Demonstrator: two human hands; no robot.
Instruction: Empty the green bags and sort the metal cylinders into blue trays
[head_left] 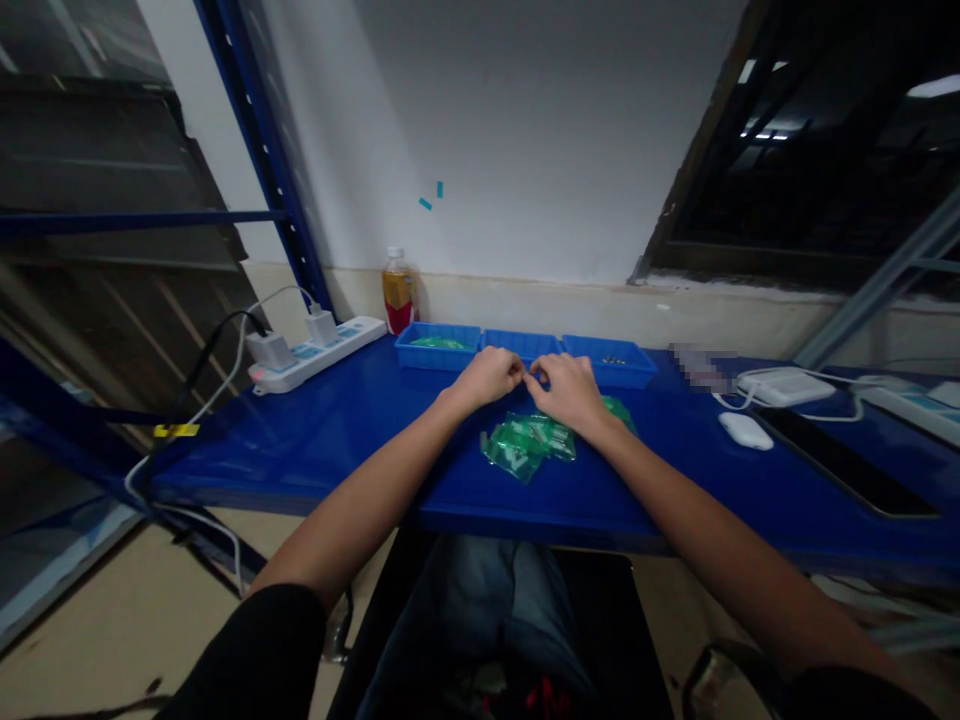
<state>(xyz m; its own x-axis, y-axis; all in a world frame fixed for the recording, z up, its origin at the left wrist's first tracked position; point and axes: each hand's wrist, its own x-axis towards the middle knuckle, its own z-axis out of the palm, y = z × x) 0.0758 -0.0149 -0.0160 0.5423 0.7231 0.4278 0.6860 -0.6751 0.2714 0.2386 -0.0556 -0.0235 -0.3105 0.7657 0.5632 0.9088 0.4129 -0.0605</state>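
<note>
My left hand [491, 375] and my right hand [564, 385] meet just in front of the middle blue tray [521, 343]. The fingers of each are pinched closed, their tips almost touching. Whatever lies between them is too small to make out. Below my right hand, several small green-tinted plastic bags [525, 442] with short metal-looking pieces inside lie on the blue table [360, 425]. Another green bag [619, 410] shows partly behind my right wrist. Green bags fill part of the left blue tray [409, 358], and a few small metallic pieces [613, 361] sit in the right blue tray [637, 378].
A bottle [398, 290] of amber drink stands behind the left tray. At the left is a power strip [330, 355] with chargers and hanging cables. To the right lie a white earbud case [745, 431], a dark phone [844, 462] and a white charger [786, 386] with cables.
</note>
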